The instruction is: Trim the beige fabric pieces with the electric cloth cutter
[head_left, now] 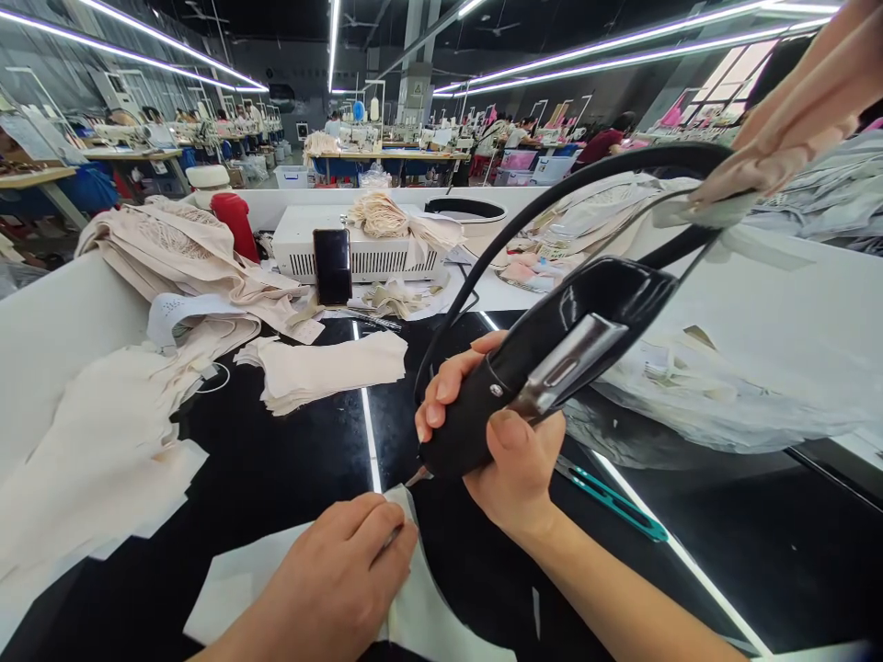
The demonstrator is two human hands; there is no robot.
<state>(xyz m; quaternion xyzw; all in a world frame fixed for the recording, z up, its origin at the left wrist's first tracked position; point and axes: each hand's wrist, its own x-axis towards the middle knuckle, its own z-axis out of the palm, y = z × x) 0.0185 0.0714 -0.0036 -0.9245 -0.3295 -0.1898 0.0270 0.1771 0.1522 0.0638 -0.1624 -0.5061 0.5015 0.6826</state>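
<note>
A black handheld tool (455,428) with a metal lever and a thick black cable is gripped by my right hand (517,460), fingers wrapped round its body and thumb by the lever. Its small tip points down at the top edge of a pale fabric piece (428,607) on the black tabletop. My left hand (338,570) lies on that fabric with its fingers pressed together, pinching near the upper corner beside the tip. Part of the fabric is hidden beneath the left hand.
Stacks of cream fabric (331,363) lie behind and at left (89,450). A phone (332,267) leans on a white vented box (290,241). Teal snips (613,504) and a plastic bag (724,391) are at right. The cable hangs from cloth at upper right.
</note>
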